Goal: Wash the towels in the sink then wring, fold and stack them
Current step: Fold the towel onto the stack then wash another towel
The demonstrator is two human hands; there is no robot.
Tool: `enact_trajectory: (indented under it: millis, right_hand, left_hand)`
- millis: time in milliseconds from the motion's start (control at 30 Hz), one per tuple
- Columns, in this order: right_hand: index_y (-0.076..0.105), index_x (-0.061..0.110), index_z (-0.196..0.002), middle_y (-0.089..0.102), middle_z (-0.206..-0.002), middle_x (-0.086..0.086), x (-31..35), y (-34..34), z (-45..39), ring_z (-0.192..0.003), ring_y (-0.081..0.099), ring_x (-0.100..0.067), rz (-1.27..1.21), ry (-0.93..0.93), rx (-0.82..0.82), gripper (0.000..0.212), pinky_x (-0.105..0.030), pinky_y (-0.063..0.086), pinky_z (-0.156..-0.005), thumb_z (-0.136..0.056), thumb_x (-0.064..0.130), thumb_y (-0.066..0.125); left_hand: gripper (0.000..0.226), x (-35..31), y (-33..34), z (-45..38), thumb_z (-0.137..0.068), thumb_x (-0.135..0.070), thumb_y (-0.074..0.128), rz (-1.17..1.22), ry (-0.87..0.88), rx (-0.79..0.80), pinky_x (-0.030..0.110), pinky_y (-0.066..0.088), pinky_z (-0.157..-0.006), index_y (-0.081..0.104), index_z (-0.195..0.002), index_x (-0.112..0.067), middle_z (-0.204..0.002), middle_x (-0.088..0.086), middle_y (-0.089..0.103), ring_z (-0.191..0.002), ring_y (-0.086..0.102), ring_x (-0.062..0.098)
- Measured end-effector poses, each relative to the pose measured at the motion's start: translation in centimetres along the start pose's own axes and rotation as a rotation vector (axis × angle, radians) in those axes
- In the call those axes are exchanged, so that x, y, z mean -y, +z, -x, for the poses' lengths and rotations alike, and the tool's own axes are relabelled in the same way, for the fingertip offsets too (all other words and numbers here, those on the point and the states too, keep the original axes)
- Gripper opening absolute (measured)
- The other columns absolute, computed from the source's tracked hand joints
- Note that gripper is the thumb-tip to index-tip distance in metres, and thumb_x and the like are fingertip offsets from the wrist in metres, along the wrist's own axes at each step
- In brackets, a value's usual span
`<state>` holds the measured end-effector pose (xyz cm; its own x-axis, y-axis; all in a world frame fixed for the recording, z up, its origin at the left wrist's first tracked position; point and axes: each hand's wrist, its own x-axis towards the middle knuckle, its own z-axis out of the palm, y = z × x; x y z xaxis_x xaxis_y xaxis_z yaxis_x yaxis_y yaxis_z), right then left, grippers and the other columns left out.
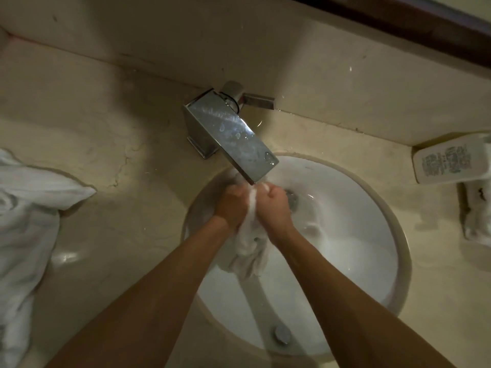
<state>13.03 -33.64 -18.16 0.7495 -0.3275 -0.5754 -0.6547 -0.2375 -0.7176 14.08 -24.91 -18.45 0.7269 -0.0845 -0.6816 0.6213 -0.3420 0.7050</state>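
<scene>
A small white wet towel (251, 251) hangs bunched between both hands over the round white sink (366, 235). My left hand (232, 205) and my right hand (275, 205) are both shut on its upper part, fists side by side just under the spout of the chrome faucet (231, 134). The towel's loose end droops down toward the basin. Water lies in the bowl near the drain (292, 199). A pile of white towels (24, 216) lies on the counter at the left edge.
The beige stone counter (127, 155) surrounds the sink. A white labelled bottle (449, 162) lies at the right by the wall, with a crumpled white cloth (478, 221) below it. An overflow cap (281, 334) sits on the near basin wall.
</scene>
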Motion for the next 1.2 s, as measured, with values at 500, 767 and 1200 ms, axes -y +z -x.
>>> enact_trajectory:
  millis: [500, 767, 1200]
  right_hand:
    - [0.061, -0.005, -0.128, 0.062, -0.131, -0.022, -4.9, -7.8, 3.3, -0.121, 0.063, -0.024, -1.149, 0.648, 0.365, 0.046, -0.026, 0.048, -0.102, -0.092, 0.023, 0.059]
    - [0.063, 0.003, -0.131, 0.063, -0.132, -0.018, -2.4, -5.3, 4.0, -0.123, 0.059, -0.034, -0.744, 0.769, 0.419, 0.05, -0.049, 0.044, -0.107, -0.088, 0.027, 0.068]
    - [0.067, 0.01, -0.094, 0.072, -0.1, -0.015, 2.0, -0.6, 1.3, -0.1, 0.067, -0.034, 0.089, -0.014, -0.007, 0.038, -0.049, 0.053, -0.091, -0.092, 0.043, 0.048]
  left_hand:
    - [0.03, 2.8, -0.7, 3.3, -0.094, -0.016, 0.048, 0.971, -0.391, -0.075, 0.039, 0.049, -0.076, 0.066, -0.087, 0.006, -0.088, 0.018, 0.065, -0.08, 0.061, 0.031]
    - [0.029, 0.7, -1.0, 3.9, -0.067, -0.036, 0.077, 0.723, -0.329, 0.06, 0.026, 0.048, -0.065, 0.063, -0.08, -0.014, -0.082, 0.008, 0.062, -0.067, 0.059, 0.022]
    - [0.045, -0.5, 0.3, 2.6, -0.105, -0.04, 0.032, -0.034, -0.014, -0.134, 0.03, 0.042, -0.095, 0.065, -0.116, -0.012, -0.117, 0.008, 0.066, -0.111, 0.059, 0.022]
